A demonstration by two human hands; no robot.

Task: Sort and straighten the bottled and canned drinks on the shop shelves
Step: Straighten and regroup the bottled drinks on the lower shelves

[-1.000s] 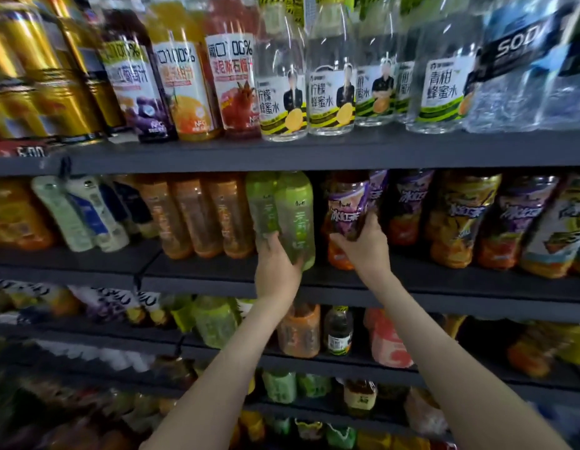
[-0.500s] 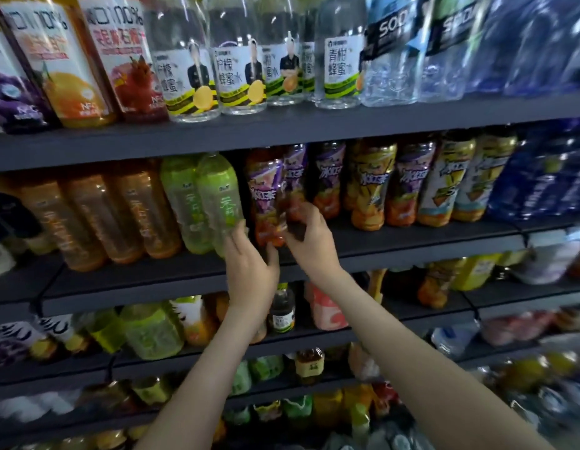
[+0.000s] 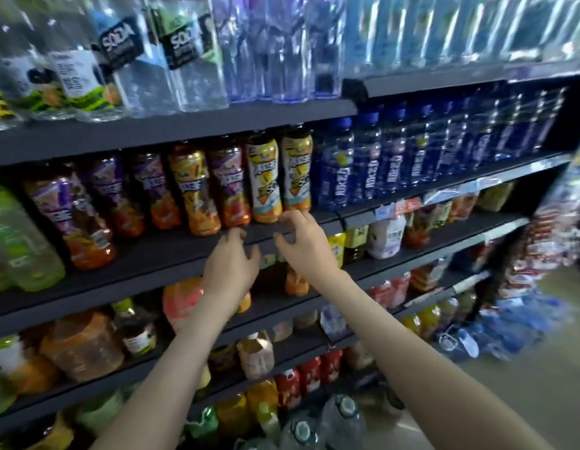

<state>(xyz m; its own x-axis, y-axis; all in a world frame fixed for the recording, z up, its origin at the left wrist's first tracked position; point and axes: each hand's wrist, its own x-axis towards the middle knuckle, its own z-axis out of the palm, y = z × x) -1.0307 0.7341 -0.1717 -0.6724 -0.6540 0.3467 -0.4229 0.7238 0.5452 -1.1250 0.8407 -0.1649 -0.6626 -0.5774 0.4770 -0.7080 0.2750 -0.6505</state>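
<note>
My left hand (image 3: pixel 232 267) and right hand (image 3: pixel 303 246) reach side by side toward the middle shelf (image 3: pixel 152 254) of a shop drinks rack, both holding nothing, fingers loosely curled and slightly spread. The left fingertips sit at the shelf's front edge, just below a purple-labelled bottle (image 3: pixel 228 186) and apart from it. The right fingertips are just under the base of the right-hand yellow-and-white-labelled bottle (image 3: pixel 296 175); motion blur leaves it unclear whether they touch it. Its twin (image 3: pixel 262 180) stands upright immediately to the left, above the gap between my two hands.

The row runs on leftward with an orange-labelled bottle (image 3: pixel 191 190) and more purple-labelled ones, set closer to the shelf's front and leaning slightly; a large green bottle (image 3: pixel 16 241) stands at the far left. To the right of my right hand, on the same level, dark blue bottles (image 3: pixel 337 177) stand packed in a row. On the shelf above, clear bottles marked SODA (image 3: pixel 133 60) stand among other clear and pale blue ones. Lower shelves hold mixed drinks, mostly blurred.
</note>
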